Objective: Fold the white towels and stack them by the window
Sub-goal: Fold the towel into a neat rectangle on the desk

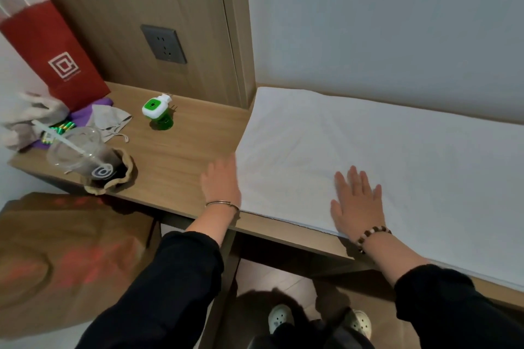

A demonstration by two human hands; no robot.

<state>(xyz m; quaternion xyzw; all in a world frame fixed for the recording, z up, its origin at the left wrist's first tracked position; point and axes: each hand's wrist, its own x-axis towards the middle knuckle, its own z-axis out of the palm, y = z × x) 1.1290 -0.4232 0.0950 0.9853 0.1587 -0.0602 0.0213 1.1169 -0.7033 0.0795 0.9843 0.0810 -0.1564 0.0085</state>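
Note:
A white towel (382,156) lies spread flat along a wooden desk (181,150), reaching from the middle to the right edge of view, against a pale wall. My right hand (355,201) presses flat on the towel near its front edge, fingers straight and spread. My left hand (221,178) is at the towel's left edge, back of the hand up, with its fingertips hidden at or under that edge. Whether it holds the cloth is unclear.
On the desk's left part stand a red paper bag (54,51), a clear plastic cup with a straw (82,153), a green and white plug-in device (157,110) and crumpled cloths (31,119). A brown paper bag (65,258) sits below. A wall socket (164,44) is behind.

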